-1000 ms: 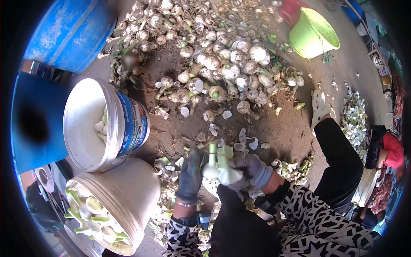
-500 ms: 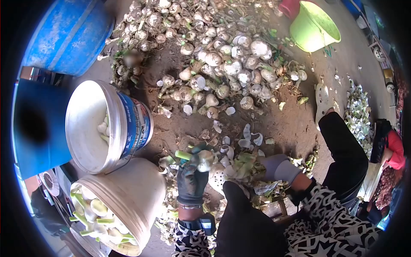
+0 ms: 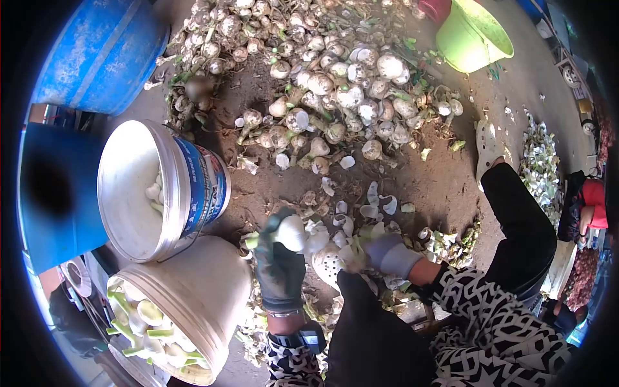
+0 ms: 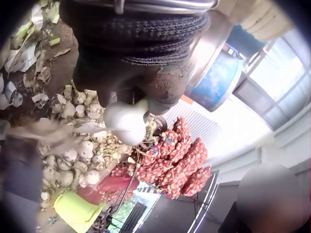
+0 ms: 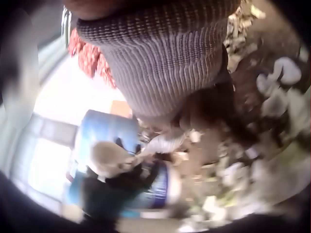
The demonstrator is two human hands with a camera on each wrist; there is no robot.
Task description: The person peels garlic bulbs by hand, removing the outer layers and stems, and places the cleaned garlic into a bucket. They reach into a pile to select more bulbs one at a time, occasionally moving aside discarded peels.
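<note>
A smooth white garlic bulb (image 3: 291, 233) is gripped by my gloved left hand (image 3: 279, 274), its cut green stem (image 3: 251, 240) poking out on the left. In the left wrist view the bulb (image 4: 125, 124) shows bare and pale below the dark glove (image 4: 141, 80). To the right, my right hand (image 3: 390, 253), in a light grey glove, pinches loose garlic skin (image 3: 353, 253) just above the shoe. The right wrist view shows a blurred strip of skin (image 5: 165, 143) between this hand and the bulb (image 5: 108, 159). The right fingertips are partly hidden.
A heap of unpeeled garlic (image 3: 348, 97) covers the ground ahead. On the left lie a tilted white bucket (image 3: 129, 193) with a few bulbs and another bucket (image 3: 200, 284) full of peeled garlic. Skins (image 3: 541, 161) pile at right, beyond a white shoe (image 3: 487, 151). A lime-green bucket (image 3: 474, 39) stands at the back.
Both hands first held stemmed garlic together. They moved apart, the right with a bunch of skins. Now the left hand's bulb shows white, and the right hand has come back nearer it.
</note>
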